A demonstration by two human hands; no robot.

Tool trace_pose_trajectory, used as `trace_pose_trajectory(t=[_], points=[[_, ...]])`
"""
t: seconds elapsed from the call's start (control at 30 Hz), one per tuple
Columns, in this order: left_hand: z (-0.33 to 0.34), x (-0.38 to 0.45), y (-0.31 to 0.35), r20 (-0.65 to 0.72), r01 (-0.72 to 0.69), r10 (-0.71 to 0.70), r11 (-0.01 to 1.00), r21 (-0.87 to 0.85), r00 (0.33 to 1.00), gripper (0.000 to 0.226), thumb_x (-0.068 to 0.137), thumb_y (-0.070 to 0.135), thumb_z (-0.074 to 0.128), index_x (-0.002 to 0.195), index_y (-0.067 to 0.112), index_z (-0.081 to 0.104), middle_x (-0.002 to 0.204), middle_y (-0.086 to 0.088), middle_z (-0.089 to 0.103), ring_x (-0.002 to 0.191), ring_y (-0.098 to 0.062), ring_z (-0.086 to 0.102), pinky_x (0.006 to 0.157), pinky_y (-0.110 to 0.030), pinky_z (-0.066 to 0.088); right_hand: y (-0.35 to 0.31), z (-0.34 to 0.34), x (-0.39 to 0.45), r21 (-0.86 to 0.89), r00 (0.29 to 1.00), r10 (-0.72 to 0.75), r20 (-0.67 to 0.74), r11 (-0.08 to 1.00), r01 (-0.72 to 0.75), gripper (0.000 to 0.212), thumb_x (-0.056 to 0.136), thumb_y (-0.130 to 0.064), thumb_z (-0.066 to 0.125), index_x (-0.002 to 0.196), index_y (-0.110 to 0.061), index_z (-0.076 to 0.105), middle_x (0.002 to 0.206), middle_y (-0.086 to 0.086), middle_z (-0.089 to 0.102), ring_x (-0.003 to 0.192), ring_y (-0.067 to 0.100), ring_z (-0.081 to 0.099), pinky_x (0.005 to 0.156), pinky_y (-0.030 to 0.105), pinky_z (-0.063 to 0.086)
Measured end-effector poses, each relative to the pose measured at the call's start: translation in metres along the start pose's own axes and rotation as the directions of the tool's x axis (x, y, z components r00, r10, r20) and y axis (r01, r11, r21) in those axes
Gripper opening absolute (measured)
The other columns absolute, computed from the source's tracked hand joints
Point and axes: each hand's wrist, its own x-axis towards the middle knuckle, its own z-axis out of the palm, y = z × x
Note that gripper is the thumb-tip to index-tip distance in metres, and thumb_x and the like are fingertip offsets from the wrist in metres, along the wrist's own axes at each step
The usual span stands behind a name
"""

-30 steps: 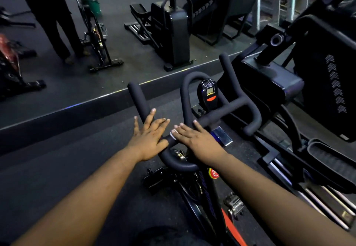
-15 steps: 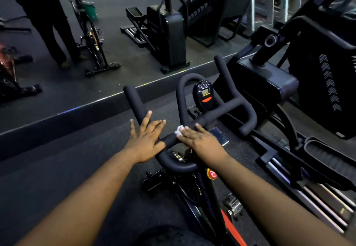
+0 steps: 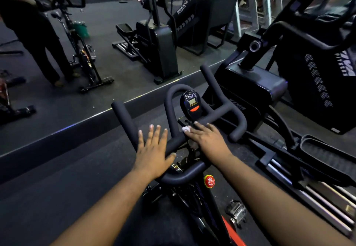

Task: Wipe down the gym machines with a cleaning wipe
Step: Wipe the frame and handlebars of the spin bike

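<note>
at nine o'clock of the bike's handlebar (image 3: 217, 117), left hand (image 3: 154, 149) laid flat on the foam, fingers straight and spread, clenching nothing, only bracing. just right of it, toward the centre at twelve o'clock, right hand (image 3: 209, 140) pressed down over the crossbar with the cleaning wipe (image 3: 186, 129) bunched white beneath the fingertips, trapped against the bar just below the console (image 3: 191, 103); whether pinched or merely pressed, cannot tell. farther right at two o'clock, the curled bar end, judged not yet wiped. risks from here: wipe so small and crumpled that bare fingers could rub the foam instead; could slip out from under flat fingers and drop toward the pedal (image 3: 236, 213) at five o'clock; stray damp could reach the console screen.
</note>
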Motion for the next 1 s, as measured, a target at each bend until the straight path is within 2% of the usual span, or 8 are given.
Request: trace_pose_trajectory(t=[0.13,0.3,0.37,0.47,0.6,0.8,0.9,1.0], points=[[0.007,0.018,0.025,0.024,0.007,-0.006,0.999,-0.034,1.000,0.106,0.095,0.073,0.037,0.157,0.011,-0.023,0.168,-0.013,-0.017,0.155,-0.031,-0.019,0.123,-0.056,-0.013,0.029,-0.008,0.010,-0.022,0.998,0.065,0.013,0.998,-0.065,0.070,0.067,-0.029,0.085,0.134,-0.029,0.064,0.128,-0.009,0.070,0.133,0.025,0.057,0.102,0.052,0.046],[0.018,0.033,0.026,0.015,0.127,-0.127,0.988,-0.084,0.992,0.115,0.091,0.076,0.040,0.155,0.008,-0.026,0.170,-0.011,-0.013,0.157,-0.027,-0.010,0.125,-0.059,-0.002,0.000,0.013,0.006,0.015,0.979,-0.043,-0.199,0.999,0.046,0.048,0.084,-0.033,0.049,0.129,-0.032,0.067,0.131,-0.013,0.067,0.128,0.022,0.058,0.098,0.039,0.048],[0.019,0.034,0.028,0.012,0.144,-0.144,0.989,-0.037,0.990,0.115,0.090,0.078,0.039,0.157,0.007,-0.021,0.170,-0.012,-0.007,0.158,-0.028,-0.005,0.125,-0.059,0.002,0.000,0.020,0.002,0.014,0.969,-0.038,-0.245,0.999,0.043,0.047,0.084,-0.035,0.058,0.132,-0.033,0.064,0.133,-0.011,0.063,0.121,0.022,0.058,0.093,0.038,0.046],[0.020,0.035,0.032,-0.045,0.167,-0.166,0.986,0.008,0.985,0.113,0.089,0.082,0.035,0.160,0.005,-0.008,0.170,-0.014,0.005,0.158,-0.028,0.003,0.125,-0.058,0.008,0.017,0.020,0.004,-0.008,0.957,-0.020,-0.290,1.000,0.018,0.052,0.080,-0.039,0.073,0.131,-0.037,0.062,0.119,-0.008,0.063,0.107,0.021,0.056,0.084,0.037,0.039],[0.022,0.035,0.033,-0.082,0.184,-0.179,0.981,0.059,0.980,0.111,0.088,0.084,0.029,0.161,0.006,-0.001,0.170,-0.013,0.008,0.158,-0.027,0.005,0.126,-0.057,0.007,0.052,0.020,0.012,0.034,0.959,-0.013,-0.283,0.999,0.024,0.057,0.073,-0.042,0.078,0.128,-0.034,0.064,0.107,-0.009,0.062,0.101,0.021,0.056,0.078,0.038,0.040],[0.024,0.036,0.032,-0.077,0.188,-0.182,0.980,0.068,0.980,0.112,0.087,0.085,0.026,0.161,0.007,-0.003,0.171,-0.011,0.005,0.158,-0.026,0.002,0.126,-0.055,0.005,0.090,0.023,0.020,0.202,0.899,0.308,-0.313,0.946,-0.253,0.031,0.084,-0.023,0.066,0.112,-0.034,0.073,0.094,-0.006,0.062,0.093,0.027,0.055,0.072,0.037,0.038],[0.023,0.037,0.032,-0.068,0.191,-0.186,0.980,0.062,0.980,0.112,0.087,0.085,0.026,0.161,0.007,-0.004,0.171,-0.011,0.002,0.158,-0.025,0.000,0.126,-0.055,0.005,0.067,0.021,0.026,0.330,0.898,0.322,-0.299,0.918,-0.219,0.029,0.084,-0.023,0.058,0.108,-0.028,0.074,0.096,-0.002,0.063,0.092,0.027,0.056,0.074,0.039,0.047],[0.023,0.037,0.032,-0.069,0.185,-0.181,0.981,0.053,0.981,0.112,0.087,0.085,0.027,0.161,0.007,-0.004,0.171,-0.011,0.002,0.158,-0.025,0.000,0.126,-0.055,0.006,0.048,0.027,0.022,0.438,0.931,0.284,-0.229,0.884,-0.162,0.033,0.084,-0.013,0.066,0.116,-0.022,0.072,0.103,0.001,0.062,0.096,0.026,0.060,0.079,0.040,0.052]])
